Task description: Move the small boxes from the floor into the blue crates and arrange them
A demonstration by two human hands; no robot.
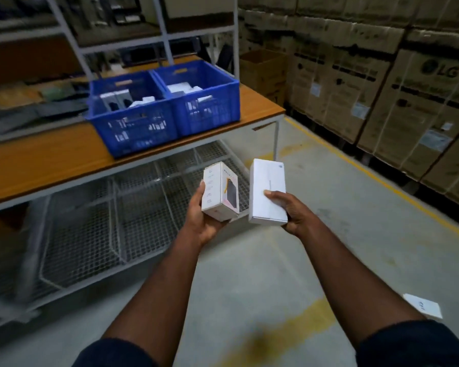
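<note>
Just short of the table edge (64, 169), left grip (200, 221) holds a printed box (219, 193), right grip (293, 211) a white box (266, 186).

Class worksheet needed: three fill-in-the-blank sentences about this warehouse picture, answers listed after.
The left hand and the right hand each hold one small ____.
The crates on the table are coloured ____.
Another white box lies on the ____.
Missing words: box; blue; floor.
</note>
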